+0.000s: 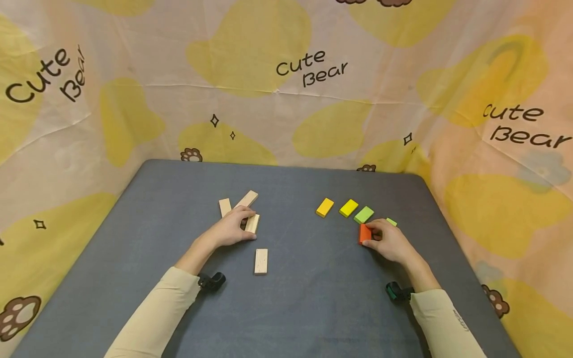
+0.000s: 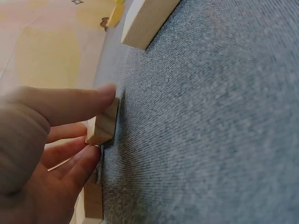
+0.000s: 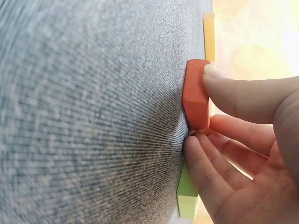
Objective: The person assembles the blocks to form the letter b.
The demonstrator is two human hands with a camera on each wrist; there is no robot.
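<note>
In the head view my left hand [image 1: 230,228] pinches a plain wooden block [image 1: 252,223] between thumb and fingers. The left wrist view shows this held block [image 2: 103,126] low against the cloth. Two more plain blocks, one upper left [image 1: 225,207] and one slanting [image 1: 248,198], lie just beyond that hand; a third plain block [image 1: 261,262] is nearer the front. On the right, my right hand [image 1: 393,242] grips an orange-red block [image 1: 364,234] by its ends. The right wrist view has the thumb on this orange-red block [image 3: 195,93], close over the table.
Beyond the right hand lie an orange-yellow block [image 1: 324,207], a yellow block [image 1: 348,208] and a green block [image 1: 363,215]. Another green block [image 1: 391,222] is partly hidden behind that hand. A printed curtain [image 1: 250,49] surrounds the grey-blue table [image 1: 304,308].
</note>
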